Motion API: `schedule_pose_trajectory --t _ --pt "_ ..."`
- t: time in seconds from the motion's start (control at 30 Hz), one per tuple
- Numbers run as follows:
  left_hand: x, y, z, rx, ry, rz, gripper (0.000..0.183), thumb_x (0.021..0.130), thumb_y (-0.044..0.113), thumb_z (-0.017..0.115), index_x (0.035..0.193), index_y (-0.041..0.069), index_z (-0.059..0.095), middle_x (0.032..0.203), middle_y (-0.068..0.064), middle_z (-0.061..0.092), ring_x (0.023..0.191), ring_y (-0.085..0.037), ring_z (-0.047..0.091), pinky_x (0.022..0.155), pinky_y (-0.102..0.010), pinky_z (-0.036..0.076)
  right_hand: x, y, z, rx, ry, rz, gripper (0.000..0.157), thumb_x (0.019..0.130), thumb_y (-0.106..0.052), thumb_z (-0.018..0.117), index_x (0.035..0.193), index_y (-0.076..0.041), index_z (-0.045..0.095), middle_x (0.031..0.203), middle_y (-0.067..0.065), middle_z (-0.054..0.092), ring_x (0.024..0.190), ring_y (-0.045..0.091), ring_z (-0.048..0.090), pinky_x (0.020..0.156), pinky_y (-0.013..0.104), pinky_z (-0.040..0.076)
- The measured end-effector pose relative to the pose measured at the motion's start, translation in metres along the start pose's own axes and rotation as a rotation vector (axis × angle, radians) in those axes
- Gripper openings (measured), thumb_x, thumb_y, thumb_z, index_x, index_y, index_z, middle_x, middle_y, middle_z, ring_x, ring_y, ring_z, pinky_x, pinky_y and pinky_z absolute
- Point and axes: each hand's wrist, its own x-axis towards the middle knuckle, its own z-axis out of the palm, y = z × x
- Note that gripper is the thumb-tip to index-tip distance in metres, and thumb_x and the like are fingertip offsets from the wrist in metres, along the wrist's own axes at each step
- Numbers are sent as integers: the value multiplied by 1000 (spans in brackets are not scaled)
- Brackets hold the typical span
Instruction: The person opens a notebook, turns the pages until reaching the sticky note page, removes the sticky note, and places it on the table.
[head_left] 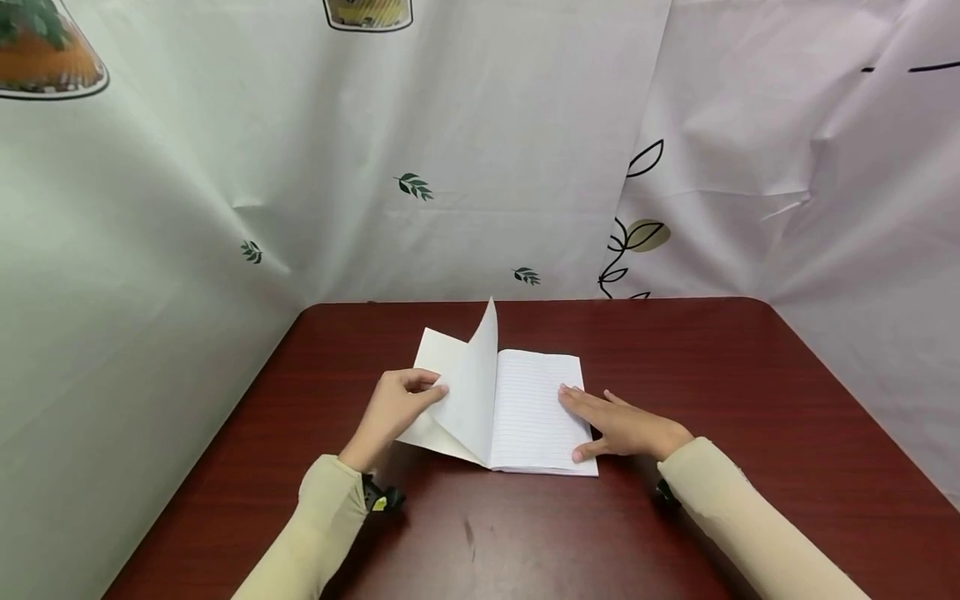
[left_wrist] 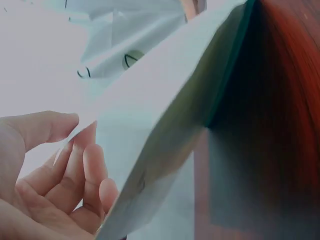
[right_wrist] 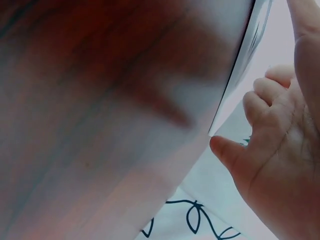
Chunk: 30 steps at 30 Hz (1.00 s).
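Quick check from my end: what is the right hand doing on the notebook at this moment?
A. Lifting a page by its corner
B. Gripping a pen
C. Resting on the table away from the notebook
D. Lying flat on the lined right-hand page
D: the right hand lies with straight fingers on the lined page of the notebook, while the left hand holds the raised page.

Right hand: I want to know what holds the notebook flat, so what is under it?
The right hand lies flat on the lined page of the notebook, fingers straight. The page part beneath the palm is covered and cannot be seen.
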Motion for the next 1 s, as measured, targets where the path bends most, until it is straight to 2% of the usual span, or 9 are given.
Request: schedule_pose_trajectory --t 0.13,0.33,0.43,0.6,0.9,1.0 --pt "6 -9 -8 -26 -31 -81 24 82 17 73 101 2 73 101 -12 72 91 -17 63 76 -25 47 1 1 0 -3 -6 -4 95 83 -47 68 152 -2 21 159 14 20 146 33 21 112 64 12" --pt "16 -26 -16 -35 -63 -140 25 84 22 73 100 3 73 108 -12 69 86 -18 58 73 -28 47 1 2 1 -2 -25 -6 92 81 -48 68 152 -7 25 159 12 21 146 33 20 112 65 11" --pt "19 -34 -22 -52 -88 -164 25 85 22 72 100 2 73 106 -11 69 77 -17 56 70 -32 48 1 3 2 1 -30 -14 90 80 -48 68 151 -10 28 159 10 22 147 32 19 112 65 10" --pt "22 -46 -33 1 -149 -180 25 86 23 70 100 2 72 98 -8 69 76 -19 56 71 -35 47 1 4 2 -30 -45 -11 89 80 -50 67 151 -11 30 159 9 22 146 32 21 112 65 11" --pt "22 -62 -43 102 -217 -243 22 82 24 73 90 4 73 84 -3 64 73 -19 54 66 -32 45 0 5 -1 -23 -75 -39 94 76 -48 71 151 -9 29 160 12 21 146 34 20 111 66 12" --pt "21 -67 -45 138 -241 -238 19 81 21 73 88 4 74 80 -2 65 70 -17 54 65 -31 45 -1 6 -3 -21 -78 -55 95 76 -48 71 150 -7 30 159 14 21 145 36 21 110 67 12"
